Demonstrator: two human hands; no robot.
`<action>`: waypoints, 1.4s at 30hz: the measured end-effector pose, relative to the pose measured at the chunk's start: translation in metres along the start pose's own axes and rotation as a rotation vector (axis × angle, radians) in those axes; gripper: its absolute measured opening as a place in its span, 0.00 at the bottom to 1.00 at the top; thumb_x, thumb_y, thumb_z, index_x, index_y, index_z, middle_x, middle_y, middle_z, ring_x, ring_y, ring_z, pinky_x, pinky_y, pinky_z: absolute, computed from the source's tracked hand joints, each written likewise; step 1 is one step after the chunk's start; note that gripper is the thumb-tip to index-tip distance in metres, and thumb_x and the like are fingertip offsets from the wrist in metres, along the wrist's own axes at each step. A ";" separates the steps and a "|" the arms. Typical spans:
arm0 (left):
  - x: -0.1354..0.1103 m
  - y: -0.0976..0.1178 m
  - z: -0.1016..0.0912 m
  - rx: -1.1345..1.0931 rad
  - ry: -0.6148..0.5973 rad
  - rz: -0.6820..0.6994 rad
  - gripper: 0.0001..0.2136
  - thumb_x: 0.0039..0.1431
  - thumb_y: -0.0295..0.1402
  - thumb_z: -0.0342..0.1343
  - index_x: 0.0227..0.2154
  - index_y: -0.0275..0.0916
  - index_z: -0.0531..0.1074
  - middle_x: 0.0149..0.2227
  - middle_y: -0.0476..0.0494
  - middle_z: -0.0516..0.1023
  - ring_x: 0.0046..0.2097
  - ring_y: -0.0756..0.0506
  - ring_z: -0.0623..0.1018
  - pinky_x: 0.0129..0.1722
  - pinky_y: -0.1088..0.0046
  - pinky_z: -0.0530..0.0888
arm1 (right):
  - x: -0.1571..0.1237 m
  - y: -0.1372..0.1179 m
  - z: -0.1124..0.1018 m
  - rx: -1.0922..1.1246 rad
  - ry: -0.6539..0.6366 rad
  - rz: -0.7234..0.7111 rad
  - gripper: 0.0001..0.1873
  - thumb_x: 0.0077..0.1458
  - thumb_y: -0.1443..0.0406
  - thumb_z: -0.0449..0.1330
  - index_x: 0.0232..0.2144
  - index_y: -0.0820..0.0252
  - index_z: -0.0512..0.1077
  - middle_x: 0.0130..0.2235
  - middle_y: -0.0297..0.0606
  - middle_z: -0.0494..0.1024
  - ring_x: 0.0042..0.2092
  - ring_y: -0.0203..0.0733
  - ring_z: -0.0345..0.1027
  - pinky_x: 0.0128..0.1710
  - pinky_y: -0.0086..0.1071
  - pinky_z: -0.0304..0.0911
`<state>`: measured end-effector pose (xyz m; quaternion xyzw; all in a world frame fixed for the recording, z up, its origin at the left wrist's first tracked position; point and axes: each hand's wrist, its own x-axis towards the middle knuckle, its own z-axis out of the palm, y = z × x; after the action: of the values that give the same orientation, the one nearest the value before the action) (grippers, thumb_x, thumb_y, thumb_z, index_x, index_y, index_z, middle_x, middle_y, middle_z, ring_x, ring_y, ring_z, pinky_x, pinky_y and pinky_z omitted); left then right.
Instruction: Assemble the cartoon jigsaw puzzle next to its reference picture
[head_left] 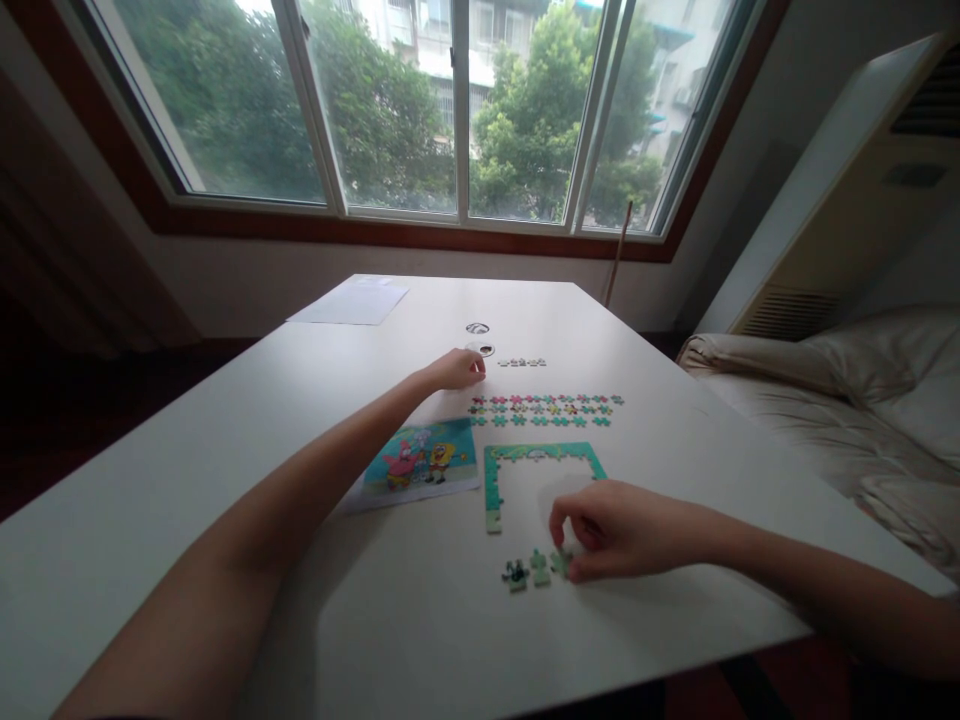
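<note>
My right hand (626,530) has thumb and fingers closed on a pale green puzzle piece (561,563) lying on the table. Left of it lie another green puzzle piece (540,568) and a green one with a dark pattern (515,575). Just beyond is a partly assembled puzzle border (493,490), joined along its left side and top; my right hand hides part of its right side. My left hand (459,370) reaches far across the table, fingers bent down and together, beside a short row of puzzle pieces (523,362). Whatever its fingertips hold is hidden.
Several rows of loose puzzle pieces (540,408) lie beyond the border. A cartoon picture sheet (427,460) lies under my left forearm. Two small round items (478,328) are farther back. White paper (352,300) rests at the white table's (187,480) far left corner.
</note>
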<state>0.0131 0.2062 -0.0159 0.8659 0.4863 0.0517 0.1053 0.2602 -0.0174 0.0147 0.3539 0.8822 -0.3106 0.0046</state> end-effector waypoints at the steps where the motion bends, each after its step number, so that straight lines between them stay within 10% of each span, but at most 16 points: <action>1: 0.004 0.001 0.001 0.007 0.008 0.001 0.13 0.61 0.35 0.51 0.46 0.35 0.67 0.46 0.41 0.70 0.43 0.44 0.73 0.41 0.62 0.72 | 0.001 0.000 0.001 -0.009 0.004 -0.008 0.13 0.46 0.60 0.63 0.35 0.58 0.70 0.23 0.26 0.67 0.24 0.28 0.58 0.23 0.22 0.50; 29: 0.052 0.025 0.018 0.061 0.108 -0.123 0.14 0.61 0.36 0.51 0.47 0.36 0.66 0.48 0.40 0.69 0.45 0.44 0.72 0.42 0.60 0.72 | 0.006 0.005 0.001 0.001 0.139 -0.053 0.14 0.51 0.56 0.59 0.35 0.60 0.69 0.24 0.29 0.68 0.25 0.30 0.60 0.27 0.24 0.53; 42: 0.045 0.018 -0.001 -0.177 -0.188 -0.184 0.14 0.61 0.35 0.52 0.47 0.35 0.66 0.47 0.41 0.69 0.44 0.43 0.73 0.41 0.61 0.73 | 0.010 0.021 -0.009 0.020 0.248 0.001 0.10 0.54 0.60 0.56 0.34 0.61 0.70 0.22 0.28 0.66 0.23 0.28 0.57 0.25 0.22 0.52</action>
<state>0.0516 0.2355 -0.0112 0.8059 0.5452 0.0034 0.2306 0.2672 0.0056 0.0085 0.3901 0.8727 -0.2731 -0.1078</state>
